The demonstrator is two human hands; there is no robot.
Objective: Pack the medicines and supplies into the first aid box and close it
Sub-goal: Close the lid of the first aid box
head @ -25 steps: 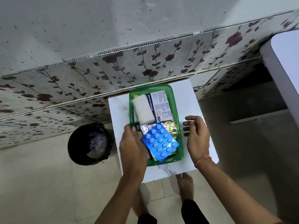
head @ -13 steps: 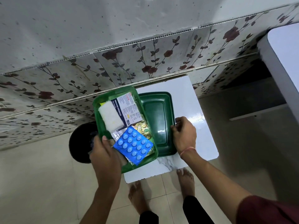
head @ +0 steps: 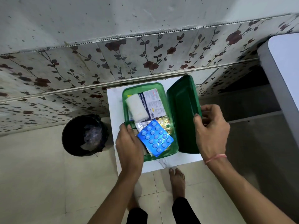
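Observation:
The green first aid box [head: 127, 92] rests on a small white table [head: 113, 110], with no lid on it. Inside lie a white gauze pad [head: 136, 108], a printed medicine carton [head: 153, 103], a gold pill strip [head: 165, 124] and a blue blister pack [head: 155, 139] on top. My left hand [head: 128, 146] grips the box's near left rim. My right hand [head: 210, 131] holds the dark green lid [head: 182, 117] by its right edge, tilted up beside the box's right side.
A black bin [head: 85, 135] with a liner stands on the floor left of the table. A flowered tiled wall [head: 145, 50] runs behind. A white counter [head: 284, 75] juts in at the right. My bare feet [head: 177, 181] stand below the table's front edge.
The box moved from off the table's left edge back onto the table. My right hand lifted the lid from flat on the table to tilted on its edge beside the box.

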